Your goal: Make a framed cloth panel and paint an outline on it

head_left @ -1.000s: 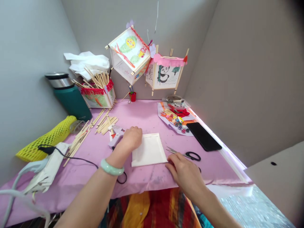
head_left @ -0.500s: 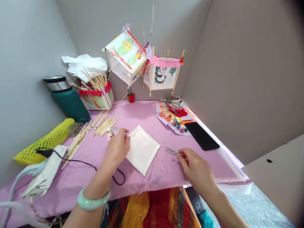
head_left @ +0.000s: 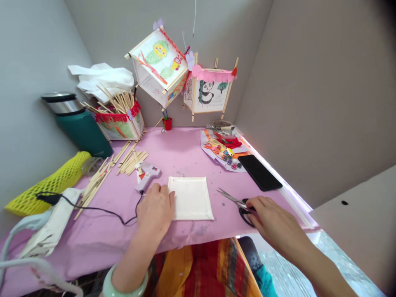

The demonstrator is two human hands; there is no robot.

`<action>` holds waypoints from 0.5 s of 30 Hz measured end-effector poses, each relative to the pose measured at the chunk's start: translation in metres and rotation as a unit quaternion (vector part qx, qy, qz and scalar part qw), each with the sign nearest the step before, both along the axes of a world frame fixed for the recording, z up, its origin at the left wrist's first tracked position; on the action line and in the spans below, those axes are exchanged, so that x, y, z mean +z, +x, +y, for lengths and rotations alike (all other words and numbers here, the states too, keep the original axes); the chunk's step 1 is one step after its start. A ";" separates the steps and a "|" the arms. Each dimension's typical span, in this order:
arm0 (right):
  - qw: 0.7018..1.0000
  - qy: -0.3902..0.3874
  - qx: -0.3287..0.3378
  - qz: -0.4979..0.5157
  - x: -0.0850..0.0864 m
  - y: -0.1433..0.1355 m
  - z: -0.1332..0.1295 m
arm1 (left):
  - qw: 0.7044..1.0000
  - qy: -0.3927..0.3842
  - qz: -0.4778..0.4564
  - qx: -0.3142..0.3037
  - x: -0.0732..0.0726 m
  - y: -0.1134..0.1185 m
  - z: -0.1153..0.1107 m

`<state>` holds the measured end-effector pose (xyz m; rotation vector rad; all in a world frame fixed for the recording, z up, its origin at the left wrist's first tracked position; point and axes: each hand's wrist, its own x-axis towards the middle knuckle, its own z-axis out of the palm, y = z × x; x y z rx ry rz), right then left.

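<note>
A white square panel with a raised border (head_left: 192, 199) lies flat on the pink-covered table. My left hand (head_left: 156, 210) is closed at its left edge, with the thumb against the border; the other fingertips are partly hidden. Just beyond that hand lies a pale glue gun (head_left: 148, 175), its black cord trailing left. My right hand (head_left: 272, 216) holds the black-handled scissors (head_left: 235, 200) by their handles. Their blades are slightly apart and point left toward the panel, without touching it.
Bamboo sticks (head_left: 94, 183) and a teal bottle (head_left: 83, 130) are at the left, near a white power strip (head_left: 51, 222). A black phone (head_left: 260, 172) and craft bits (head_left: 227, 152) lie at the right. Decorated paper lanterns (head_left: 213, 90) hang at the back.
The panel has turned from a diamond to nearly square-on. My left hand has come nearer along its left side, uncovering the glue gun. The scissors' handles show more now, and the view has shifted slightly.
</note>
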<state>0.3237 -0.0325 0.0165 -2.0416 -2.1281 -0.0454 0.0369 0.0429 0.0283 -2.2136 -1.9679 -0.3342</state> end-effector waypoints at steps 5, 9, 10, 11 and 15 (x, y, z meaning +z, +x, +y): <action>0.999 -0.043 -0.013 -0.003 0.010 0.005 -0.016 | 0.968 0.032 -0.145 -0.204 -0.001 0.006 -0.007; 0.998 -0.061 -0.023 0.020 0.011 0.005 -0.032 | 0.909 -0.077 -0.209 -0.352 -0.007 0.028 -0.016; 0.997 -0.068 -0.027 0.024 0.010 0.005 -0.035 | 0.906 -0.090 -0.212 -0.355 -0.009 0.033 -0.018; 0.996 -0.076 -0.035 0.027 0.009 0.005 -0.039 | 0.904 -0.097 -0.214 -0.356 -0.012 0.037 -0.019; 0.989 -0.093 -0.061 0.094 0.005 0.008 -0.047 | 0.897 -0.116 -0.236 -0.355 -0.018 0.045 -0.019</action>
